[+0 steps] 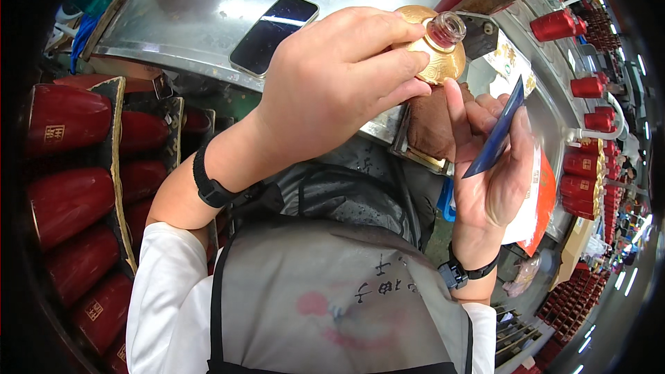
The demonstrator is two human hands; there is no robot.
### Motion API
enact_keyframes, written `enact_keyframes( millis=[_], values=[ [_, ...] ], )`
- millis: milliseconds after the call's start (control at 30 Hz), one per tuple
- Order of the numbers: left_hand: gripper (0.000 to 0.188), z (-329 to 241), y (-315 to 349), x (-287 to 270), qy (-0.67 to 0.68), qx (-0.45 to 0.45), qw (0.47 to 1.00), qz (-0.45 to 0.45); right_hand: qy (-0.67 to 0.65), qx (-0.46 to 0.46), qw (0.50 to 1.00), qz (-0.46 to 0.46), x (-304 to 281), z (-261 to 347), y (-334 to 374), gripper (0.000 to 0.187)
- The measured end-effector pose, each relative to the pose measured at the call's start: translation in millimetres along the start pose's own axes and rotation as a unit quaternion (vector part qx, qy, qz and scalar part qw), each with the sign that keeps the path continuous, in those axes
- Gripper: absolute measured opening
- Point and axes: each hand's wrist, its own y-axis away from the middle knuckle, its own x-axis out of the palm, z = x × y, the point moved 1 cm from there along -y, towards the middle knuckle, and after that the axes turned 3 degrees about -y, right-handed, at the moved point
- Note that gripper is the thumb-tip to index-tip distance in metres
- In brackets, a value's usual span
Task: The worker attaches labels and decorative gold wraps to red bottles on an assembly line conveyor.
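Observation:
My left hand point(346, 62) is closed around the gold shoulder of a bottle point(449, 62). Its bare glass neck tilts up to the right, with dark red showing at the base. In my right hand point(495, 166), between thumb and fingers, is a thin, pointed blue blade-like strip point(495, 131). One finger of that hand reaches up to the bottle's lower edge; whether it presses there I cannot tell. Just below the bottle, a brown lump point(431, 125), perhaps cloth, sits on a small box-like stand. My left hand hides much of the bottle.
A black phone point(273, 34) lies on the metal bench point(187, 21). At left, red bottles point(73, 187) fill racks with cardboard dividers. More red bottles point(582, 173) line the right side. An orange-and-white sheet point(537, 201) hangs beside my right wrist.

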Motion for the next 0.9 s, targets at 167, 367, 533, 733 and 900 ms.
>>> enact_keyframes(
  millis=[167,367,533,733,900],
  values=[
    [0.023,3,-9,-1,0.006,0.024,1.000,-0.006,0.206,-0.007,0.971,-0.119,5,2,5,0.012],
    [0.023,5,-12,0,0.012,0.031,0.999,0.004,0.445,-0.061,0.884,-0.127,-21,6,13,0.021],
    [0.025,1,-14,-1,0.037,0.009,0.999,0.023,0.531,-0.091,0.836,-0.105,-21,7,12,0.024],
    [0.024,0,-16,3,0.051,0.019,0.998,0.027,0.514,-0.141,0.841,-0.094,-13,3,10,0.024],
    [0.020,1,-17,2,0.052,0.015,0.998,0.029,0.540,-0.149,0.828,-0.014,-14,6,4,0.015]
  ],
)
